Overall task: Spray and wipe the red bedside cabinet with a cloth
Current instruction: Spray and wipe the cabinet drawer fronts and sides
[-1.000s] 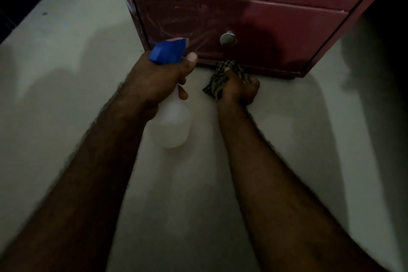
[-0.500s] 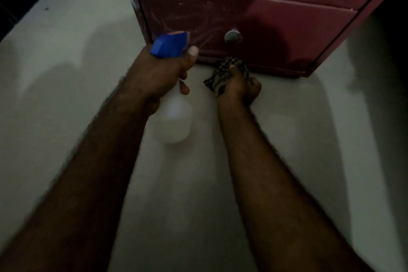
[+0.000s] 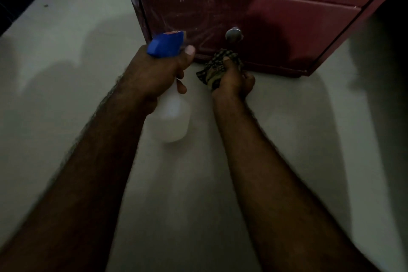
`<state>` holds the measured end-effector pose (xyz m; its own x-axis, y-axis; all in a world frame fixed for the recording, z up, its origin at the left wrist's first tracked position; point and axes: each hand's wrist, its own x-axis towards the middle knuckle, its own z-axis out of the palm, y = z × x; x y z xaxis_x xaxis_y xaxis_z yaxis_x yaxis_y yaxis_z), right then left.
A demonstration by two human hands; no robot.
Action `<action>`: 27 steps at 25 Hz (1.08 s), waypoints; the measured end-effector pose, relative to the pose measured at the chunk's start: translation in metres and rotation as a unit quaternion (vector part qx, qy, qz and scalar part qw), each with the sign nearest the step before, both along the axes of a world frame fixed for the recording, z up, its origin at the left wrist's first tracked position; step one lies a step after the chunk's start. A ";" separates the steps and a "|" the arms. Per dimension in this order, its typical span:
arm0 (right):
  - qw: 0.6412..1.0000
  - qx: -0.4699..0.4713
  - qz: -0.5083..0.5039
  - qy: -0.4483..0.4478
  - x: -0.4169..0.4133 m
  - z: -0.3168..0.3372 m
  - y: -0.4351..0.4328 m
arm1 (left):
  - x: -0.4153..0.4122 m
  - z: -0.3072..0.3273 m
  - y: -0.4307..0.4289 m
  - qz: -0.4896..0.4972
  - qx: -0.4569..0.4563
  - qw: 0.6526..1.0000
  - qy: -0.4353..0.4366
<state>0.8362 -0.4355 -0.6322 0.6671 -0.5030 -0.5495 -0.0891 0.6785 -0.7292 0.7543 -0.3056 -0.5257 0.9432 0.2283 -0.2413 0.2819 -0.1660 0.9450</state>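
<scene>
Grips the spray bottle (image 3: 173, 117) in the left hand (image 3: 154, 73), blue head toward the red bedside cabinet (image 3: 276, 20). Clutches the checkered cloth (image 3: 213, 67) in the right hand (image 3: 235, 83) at the cabinet's bottom edge, below the knob (image 3: 233, 33). Holds both hands apart.

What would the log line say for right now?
left hand: grips white plastic spray bottle with blue trigger head | right hand: holds checked cloth at bottom edge of red bedside cabinet
</scene>
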 end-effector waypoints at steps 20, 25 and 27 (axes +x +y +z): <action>0.997 0.036 -0.020 -0.062 -0.001 0.025 -0.011 | 0.002 0.005 0.002 -0.001 -0.001 1.000 -0.003; 0.997 0.052 0.020 -0.059 -0.002 0.025 -0.019 | 0.000 0.000 -0.001 0.002 0.003 1.000 0.004; 0.996 0.058 0.018 -0.059 -0.002 0.024 -0.026 | -0.002 -0.002 -0.001 0.004 0.005 1.000 0.011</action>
<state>0.8346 -0.4617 -0.6086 0.7469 -0.4151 -0.5195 -0.0333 0.7569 -0.6527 0.7524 -0.3066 -0.5281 0.9362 0.2379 -0.2588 0.3031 -0.1733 0.9371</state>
